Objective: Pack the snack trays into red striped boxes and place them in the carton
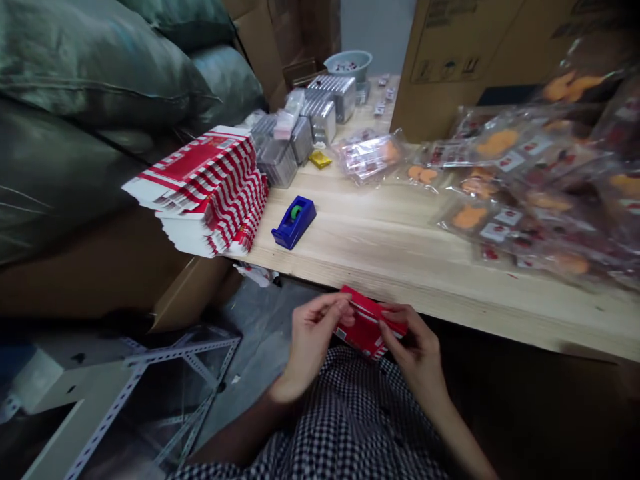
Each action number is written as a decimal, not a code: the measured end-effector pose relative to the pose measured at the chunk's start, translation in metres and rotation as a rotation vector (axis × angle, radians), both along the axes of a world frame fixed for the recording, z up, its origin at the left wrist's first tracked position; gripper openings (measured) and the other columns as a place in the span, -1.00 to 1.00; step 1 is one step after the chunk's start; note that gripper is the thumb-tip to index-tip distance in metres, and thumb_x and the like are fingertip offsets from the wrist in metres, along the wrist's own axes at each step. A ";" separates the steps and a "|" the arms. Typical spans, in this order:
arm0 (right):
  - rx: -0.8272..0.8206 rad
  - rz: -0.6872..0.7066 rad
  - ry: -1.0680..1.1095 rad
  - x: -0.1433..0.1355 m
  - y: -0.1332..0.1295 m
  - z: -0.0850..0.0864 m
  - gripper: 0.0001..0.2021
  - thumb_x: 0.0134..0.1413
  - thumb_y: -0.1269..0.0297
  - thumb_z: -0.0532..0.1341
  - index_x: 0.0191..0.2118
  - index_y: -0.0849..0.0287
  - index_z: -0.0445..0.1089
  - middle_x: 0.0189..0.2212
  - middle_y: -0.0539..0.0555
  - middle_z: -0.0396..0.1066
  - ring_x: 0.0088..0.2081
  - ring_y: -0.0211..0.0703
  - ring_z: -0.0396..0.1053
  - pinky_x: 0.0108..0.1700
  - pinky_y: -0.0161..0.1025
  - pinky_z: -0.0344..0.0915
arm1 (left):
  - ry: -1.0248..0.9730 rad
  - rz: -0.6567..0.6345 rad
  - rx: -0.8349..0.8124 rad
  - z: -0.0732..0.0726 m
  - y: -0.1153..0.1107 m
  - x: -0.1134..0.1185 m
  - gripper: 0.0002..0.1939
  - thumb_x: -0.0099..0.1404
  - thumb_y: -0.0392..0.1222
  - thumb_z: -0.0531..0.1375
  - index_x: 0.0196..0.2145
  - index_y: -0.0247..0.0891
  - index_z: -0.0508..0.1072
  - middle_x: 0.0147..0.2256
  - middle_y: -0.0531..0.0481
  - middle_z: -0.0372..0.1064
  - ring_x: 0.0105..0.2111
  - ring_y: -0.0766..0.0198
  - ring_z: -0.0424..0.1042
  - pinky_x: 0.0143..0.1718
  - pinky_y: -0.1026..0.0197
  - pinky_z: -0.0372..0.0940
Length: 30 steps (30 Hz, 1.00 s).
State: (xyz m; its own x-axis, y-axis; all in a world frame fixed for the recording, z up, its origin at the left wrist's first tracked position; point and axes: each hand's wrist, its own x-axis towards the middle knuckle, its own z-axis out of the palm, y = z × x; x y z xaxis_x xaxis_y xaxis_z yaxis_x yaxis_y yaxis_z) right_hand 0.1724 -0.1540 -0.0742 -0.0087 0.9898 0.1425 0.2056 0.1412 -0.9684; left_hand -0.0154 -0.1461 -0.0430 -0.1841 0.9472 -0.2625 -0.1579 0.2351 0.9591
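Observation:
Between my two hands, just off the table's front edge and above my lap, is a red cardboard box (364, 327) with white trim and a striped edge. My left hand (317, 330) pinches its left end between thumb and fingers. My right hand (413, 337) grips the right end, thumb on the near face. Beyond the hands stands a blue tape dispenser (295, 222) with a green core. To its left is a tall stack of flat red-and-white striped boxes (215, 187), of the same colours as the one I hold.
Clear plastic cases (287, 150) stand in rows behind the dispenser, near a yellow packet (320, 159) and a pale bowl (349, 65). Bagged goods with orange pieces (497, 143) pile up on the right of the wooden table (360, 233). Large sacks (100, 73) and a metal frame (145, 360) are at left.

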 end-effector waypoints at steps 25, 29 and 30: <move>0.232 0.212 -0.215 -0.005 0.012 -0.012 -0.53 0.33 0.50 0.10 0.25 -0.07 0.31 -0.13 0.12 0.30 -0.12 -0.09 0.39 -0.12 -0.12 0.41 | -0.210 -0.017 -0.083 -0.022 0.005 0.034 -0.14 0.19 -0.03 0.40 0.32 -0.24 0.13 -0.46 0.06 0.53 -0.49 0.32 0.52 -0.35 0.31 0.40; 0.226 0.204 -0.170 0.002 0.012 -0.012 -0.57 0.33 0.49 0.11 0.19 -0.09 0.38 -0.14 0.10 0.31 -0.11 -0.08 0.38 -0.11 -0.11 0.40 | 0.090 -0.122 -0.052 -0.026 0.006 0.025 -0.17 0.25 0.06 0.33 0.35 -0.20 0.10 -0.51 0.11 0.47 -0.55 0.30 0.45 -0.41 0.29 0.34; 0.226 0.200 -0.158 0.003 0.011 -0.012 -0.58 0.33 0.49 0.11 0.17 -0.10 0.39 -0.14 0.10 0.31 -0.11 -0.08 0.37 -0.11 -0.10 0.40 | 0.244 -0.147 -0.035 -0.028 0.006 0.021 -0.17 0.23 0.09 0.34 0.34 -0.17 0.14 -0.55 0.15 0.42 -0.58 0.31 0.41 -0.44 0.29 0.29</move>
